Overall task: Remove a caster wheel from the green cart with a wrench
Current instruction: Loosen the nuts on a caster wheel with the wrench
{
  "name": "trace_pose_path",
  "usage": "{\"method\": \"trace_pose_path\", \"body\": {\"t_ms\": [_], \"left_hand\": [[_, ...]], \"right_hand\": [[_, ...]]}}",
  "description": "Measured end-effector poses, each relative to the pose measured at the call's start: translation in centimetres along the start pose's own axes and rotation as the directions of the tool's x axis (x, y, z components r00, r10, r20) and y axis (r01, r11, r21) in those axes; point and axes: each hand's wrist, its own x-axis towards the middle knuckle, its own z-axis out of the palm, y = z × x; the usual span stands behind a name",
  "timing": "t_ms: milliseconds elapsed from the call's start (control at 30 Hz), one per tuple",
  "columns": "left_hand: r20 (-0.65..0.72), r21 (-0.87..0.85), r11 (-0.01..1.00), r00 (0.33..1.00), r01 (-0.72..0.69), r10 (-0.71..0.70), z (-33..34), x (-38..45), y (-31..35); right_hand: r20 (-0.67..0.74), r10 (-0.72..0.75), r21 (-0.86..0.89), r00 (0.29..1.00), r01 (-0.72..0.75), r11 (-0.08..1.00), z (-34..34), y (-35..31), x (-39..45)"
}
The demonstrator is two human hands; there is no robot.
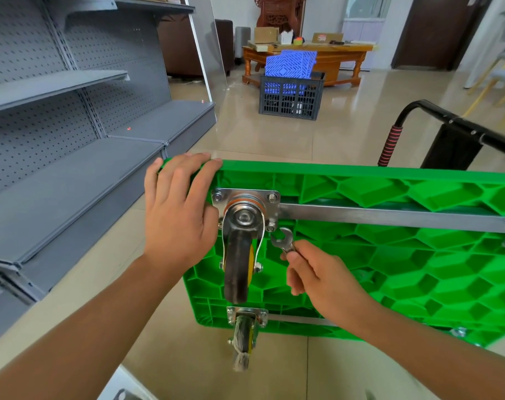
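The green cart stands on its side, ribbed underside facing me. A caster wheel with a dark tyre hangs from a square metal plate bolted at the upper left corner. My left hand lies flat over that corner, fingers over the top edge. My right hand pinches a small open-end wrench; its jaw sits just below the plate's lower right bolt, apart from it by a little. A second caster hangs below.
Grey metal shelving fills the left side. The cart's black handle with a red-striped grip sticks out behind on the right. A dark crate holding blue plastic and a wooden table stand farther back on the tiled floor.
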Motion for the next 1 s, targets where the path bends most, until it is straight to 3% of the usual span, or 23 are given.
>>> {"method": "trace_pose_path", "body": {"t_ms": [167,467,600,700,767,833,867,933,1000], "left_hand": [[0.007,-0.001,1.000,1.000,0.000,0.000,-0.1,0.1,0.0],[0.022,-0.007,1.000,1.000,-0.005,0.005,-0.1,0.0,-0.1],[0.014,-0.019,1.000,1.000,-0.006,0.006,0.1,0.0,-0.2],[0.000,-0.008,1.000,1.000,-0.015,0.015,0.2,-0.1,-0.4],[-0.005,-0.004,1.000,1.000,-0.017,0.017,0.3,0.0,-0.4],[-0.006,0.000,1.000,1.000,-0.012,0.012,0.4,0.0,-0.4],[-0.009,0.000,1.000,1.000,-0.010,0.010,0.4,0.0,-0.4],[-0.015,-0.002,1.000,1.000,-0.015,0.015,0.4,-0.1,-0.3],[-0.015,-0.001,1.000,1.000,-0.019,0.019,0.3,-0.1,-0.3]], "right_hand": [[-0.035,0.087,0.237,0.996,-0.076,0.968,1.6,-0.4,1.1],[-0.035,0.163,0.411,0.986,-0.135,0.902,4.7,-1.3,2.2],[-0.068,0.172,0.357,0.983,-0.137,0.924,4.7,-1.5,1.6],[-0.088,0.155,0.124,0.984,-0.144,0.982,3.1,-1.4,1.3],[-0.104,0.053,-0.258,0.993,-0.078,0.963,1.0,-1.6,1.3],[-0.068,-0.048,-0.652,0.997,-0.008,0.758,-1.1,-2.3,1.6],[-0.051,-0.079,-0.744,0.996,0.015,0.668,-1.9,-2.6,1.8],[-0.016,-0.094,-0.781,0.995,0.046,0.622,-2.7,-3.0,1.9],[-0.005,-0.115,-0.739,0.993,0.074,0.669,-2.7,-2.5,1.9]]}}
